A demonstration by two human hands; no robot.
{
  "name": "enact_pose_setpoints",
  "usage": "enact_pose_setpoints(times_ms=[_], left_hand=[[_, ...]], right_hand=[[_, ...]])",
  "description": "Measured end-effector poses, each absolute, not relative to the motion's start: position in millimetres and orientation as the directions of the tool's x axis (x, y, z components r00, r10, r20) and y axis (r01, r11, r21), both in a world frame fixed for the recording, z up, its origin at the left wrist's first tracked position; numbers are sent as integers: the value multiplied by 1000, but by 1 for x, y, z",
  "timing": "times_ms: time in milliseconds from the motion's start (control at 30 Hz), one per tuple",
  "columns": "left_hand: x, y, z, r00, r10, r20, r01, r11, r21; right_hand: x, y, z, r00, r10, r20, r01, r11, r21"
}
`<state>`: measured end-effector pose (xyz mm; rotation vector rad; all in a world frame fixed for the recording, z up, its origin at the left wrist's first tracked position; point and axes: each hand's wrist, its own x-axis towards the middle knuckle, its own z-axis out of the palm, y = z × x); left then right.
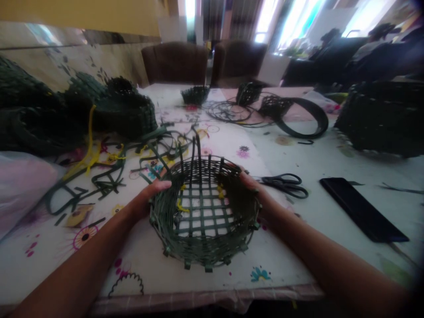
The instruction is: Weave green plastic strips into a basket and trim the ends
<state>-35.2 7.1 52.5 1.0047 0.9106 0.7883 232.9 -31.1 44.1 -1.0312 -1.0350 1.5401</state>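
Note:
A round, half-made basket [202,254] of dark green plastic strapping sits on the floral tablecloth [129,265] in front of me. Its base is an open lattice, and loose strap ends stick up at the far side and out along the near rim. Small yellow ties show inside it. My left hand [149,198] grips the left rim with the fingers curled over the wall. My right hand [251,187] holds the right rim the same way, its fingers partly hidden by the weave.
Black-handled scissors [285,185] and a black phone [362,210] lie to the right. Loose green strips [99,185] and yellow cord lie to the left, beside large woven pieces [119,112]. Further back are coiled strapping [298,117] and small baskets. The table's near edge runs below.

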Motion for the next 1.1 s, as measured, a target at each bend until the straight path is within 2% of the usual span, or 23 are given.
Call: enact_pose_setpoints(times_ms=[200, 300, 433, 567, 667, 733, 833, 967, 1100], left_hand=[[-39, 7, 49, 419, 857, -299, -148, 389, 909], [-40, 7, 46, 435, 865, -250, -154, 345, 926], [-38, 6, 45, 476, 871, -121, -225, 253, 941], [-39, 9, 44, 470, 878, -89, -227, 217, 949], [-41, 11, 45, 413, 910, -37, -205, 133, 970], [-41, 11, 47, 387, 922, -6, -178, 81, 981], [-40, 10, 47, 405, 914, -4, -148, 69, 987], [-46, 17, 41, 439, 898, 26, -93, 17, 996], [-54, 24, 35, 438, 896, 71, -19, -70, 997]], right_hand=[[236, -28, 36, -180, 974, -138, -260, -183, -948], [240, -26, 30, -217, 968, -127, -244, -180, -953], [244, -26, 29, -254, 967, 0, -206, -54, -977], [249, -23, 30, -281, 957, 76, -202, 19, -979], [254, -19, 29, -224, 960, 165, -186, 124, -975], [257, -18, 28, -209, 954, 216, -114, 195, -974], [264, -16, 29, -240, 936, 257, 93, 286, -954], [274, -13, 34, -244, 919, 308, 360, 381, -851], [274, -12, 36, -221, 918, 329, 435, 395, -809]])
